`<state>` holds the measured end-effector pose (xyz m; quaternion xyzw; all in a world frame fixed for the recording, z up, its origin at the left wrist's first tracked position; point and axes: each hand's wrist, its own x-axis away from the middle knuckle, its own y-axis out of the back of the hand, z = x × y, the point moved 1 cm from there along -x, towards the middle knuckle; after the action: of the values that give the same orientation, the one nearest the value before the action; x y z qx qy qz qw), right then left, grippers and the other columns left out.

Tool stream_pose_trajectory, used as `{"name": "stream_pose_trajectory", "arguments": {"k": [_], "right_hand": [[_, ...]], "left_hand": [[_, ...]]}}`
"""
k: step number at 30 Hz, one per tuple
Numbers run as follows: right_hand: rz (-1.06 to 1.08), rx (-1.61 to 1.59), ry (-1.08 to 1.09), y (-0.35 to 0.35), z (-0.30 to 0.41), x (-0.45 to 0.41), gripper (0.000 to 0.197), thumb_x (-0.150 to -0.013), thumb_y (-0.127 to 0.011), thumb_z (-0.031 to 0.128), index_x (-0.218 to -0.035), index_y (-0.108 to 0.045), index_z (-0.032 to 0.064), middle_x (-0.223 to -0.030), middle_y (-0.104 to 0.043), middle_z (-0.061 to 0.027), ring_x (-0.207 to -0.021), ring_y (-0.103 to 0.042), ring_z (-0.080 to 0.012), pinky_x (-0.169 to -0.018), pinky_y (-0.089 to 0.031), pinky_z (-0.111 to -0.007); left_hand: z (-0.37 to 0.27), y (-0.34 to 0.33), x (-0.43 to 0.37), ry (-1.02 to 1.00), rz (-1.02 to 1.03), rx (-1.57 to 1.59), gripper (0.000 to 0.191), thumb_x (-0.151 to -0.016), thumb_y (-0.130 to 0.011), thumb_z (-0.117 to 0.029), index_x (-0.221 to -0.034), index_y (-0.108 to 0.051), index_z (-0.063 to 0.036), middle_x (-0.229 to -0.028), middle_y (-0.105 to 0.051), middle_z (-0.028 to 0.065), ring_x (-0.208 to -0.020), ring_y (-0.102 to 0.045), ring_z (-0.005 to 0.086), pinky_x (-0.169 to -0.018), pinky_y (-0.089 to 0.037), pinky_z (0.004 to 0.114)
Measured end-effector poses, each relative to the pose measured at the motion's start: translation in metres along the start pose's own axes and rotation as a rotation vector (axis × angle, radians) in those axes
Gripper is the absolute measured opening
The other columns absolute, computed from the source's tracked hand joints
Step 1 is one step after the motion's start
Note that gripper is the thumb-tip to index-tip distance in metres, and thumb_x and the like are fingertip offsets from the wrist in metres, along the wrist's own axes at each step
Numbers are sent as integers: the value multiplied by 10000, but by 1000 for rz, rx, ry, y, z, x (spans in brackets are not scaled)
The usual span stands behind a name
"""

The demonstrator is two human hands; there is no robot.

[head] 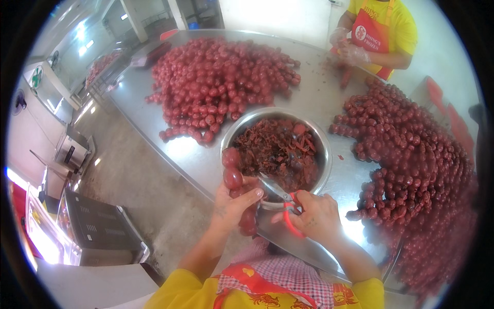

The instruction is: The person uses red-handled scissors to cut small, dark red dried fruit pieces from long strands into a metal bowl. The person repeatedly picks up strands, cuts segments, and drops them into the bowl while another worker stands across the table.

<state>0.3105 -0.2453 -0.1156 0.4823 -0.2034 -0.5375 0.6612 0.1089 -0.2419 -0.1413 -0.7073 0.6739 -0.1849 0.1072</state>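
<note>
My left hand [235, 199] is closed around a string of red sausage links [233, 178], which sticks up above the fingers and hangs below them. Red-handled scissors [287, 204] are in my right hand [316, 214], their blades pointing up and left towards the links, over the near rim of a round steel bowl [328, 162]. Dark red trimmings [276, 148] lie in the bowl. Beyond it to the left is a large heap of linked red sausages [220, 77]; a darker heap of linked sausages [420, 154] spreads along the right side.
A steel table [316, 92] carries the bowl and both heaps. A co-worker in a yellow shirt and red apron [372, 33] stands at its far right, gloved hands [353, 52] over some links. Red chair backs [459, 127] show at the right. Steel equipment [96, 224] stands on the floor at left.
</note>
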Motion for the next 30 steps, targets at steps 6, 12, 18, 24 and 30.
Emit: {"name": "stream_pose_trajectory", "arguments": {"k": [6,12,18,24,30], "right_hand": [[161,-130,-177,0,-8,-2,543,-682,-763,560,-789,-612,49,-626,-644,-105,-532,-639,-314,-515,-501,-409],[-28,-122,54,8,-13,-6,544,-671,-766,568,-824,-618,67,-703,-646,-84,-552,-625,-272,-603,-446,-374],[-113,94,107,-1,-14,-8,602,-632,-753,626,-821,-609,73,-708,-629,-69,-585,-632,-260,-603,-379,-369],[-133,125,90,3,-17,-6,526,-634,-803,537,-762,-571,83,-649,-634,-44,-559,-606,-226,-574,-359,-363],[-45,122,83,-4,-18,-3,494,-667,-804,500,-764,-590,65,-614,-629,-51,-549,-616,-250,-561,-418,-353]], "left_hand": [[2,0,-3,-5,-40,-18,299,-795,-709,-37,-1043,-563,43,-945,-654,152,-794,-656,228,-718,-549,352],[-2,2,-5,34,29,107,270,-827,-690,-76,-1038,-563,32,-935,-655,152,-794,-658,223,-701,-558,349],[-1,-7,-5,61,16,22,260,-831,-700,-65,-1043,-578,25,-940,-656,141,-810,-660,219,-734,-554,331],[-2,-14,-5,18,0,-14,293,-824,-720,-69,-1058,-584,43,-921,-666,129,-829,-664,214,-750,-544,321],[3,-11,-10,58,-9,-7,291,-821,-724,-82,-1046,-591,45,-955,-662,139,-825,-662,217,-748,-547,334]]}}
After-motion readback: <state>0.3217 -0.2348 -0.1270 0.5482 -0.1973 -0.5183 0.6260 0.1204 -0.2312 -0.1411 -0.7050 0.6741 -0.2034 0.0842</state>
